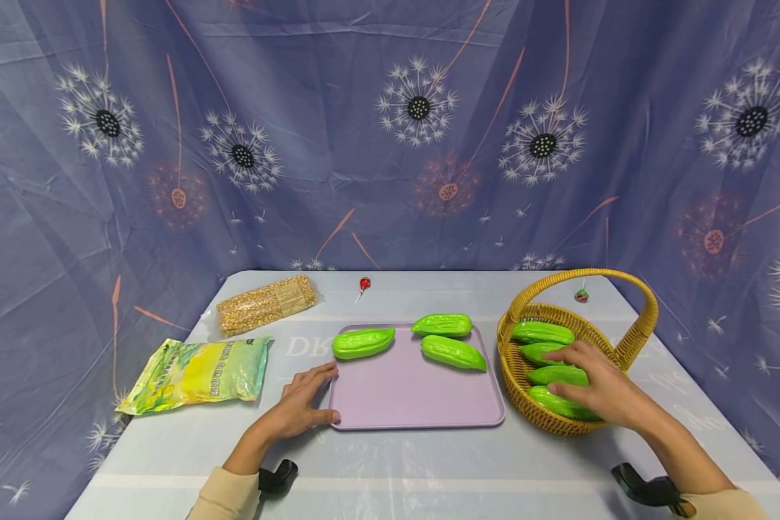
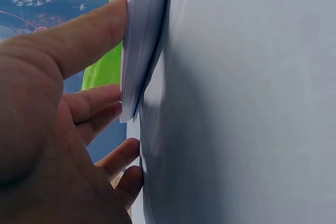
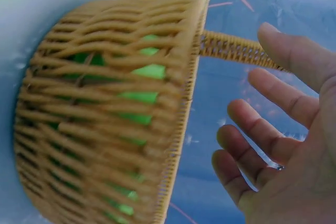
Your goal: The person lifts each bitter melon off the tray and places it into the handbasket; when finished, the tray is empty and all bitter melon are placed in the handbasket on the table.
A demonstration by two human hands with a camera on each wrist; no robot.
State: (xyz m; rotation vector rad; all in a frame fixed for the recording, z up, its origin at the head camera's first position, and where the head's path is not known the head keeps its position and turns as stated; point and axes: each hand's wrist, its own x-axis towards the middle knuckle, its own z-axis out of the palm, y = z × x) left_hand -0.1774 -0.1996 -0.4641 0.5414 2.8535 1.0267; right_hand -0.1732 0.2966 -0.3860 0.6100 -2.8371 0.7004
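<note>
My left hand [image 1: 305,401] rests at the left edge of a lilac tray [image 1: 416,404], thumb and fingertips touching its rim. In the left wrist view, the thumb [image 2: 89,32] lies against that rim with the fingers fairly straight. Three bright green, ridged vegetables like bitter melons lie on the tray: one at left [image 1: 364,343], one at the back [image 1: 442,325], one at right [image 1: 453,352]. My right hand [image 1: 594,383] hovers over a wicker basket [image 1: 552,422] holding several more green vegetables [image 1: 542,332]. In the right wrist view its fingers [image 3: 257,129] are spread, holding nothing.
A yellow-green printed bag [image 1: 198,372] and a clear pack of golden grains [image 1: 266,303] lie at left. Behind the tray is a red lollipop [image 1: 365,283]; another small lollipop [image 1: 581,295] lies behind the basket. The basket's tall handle [image 1: 578,274] arches over it.
</note>
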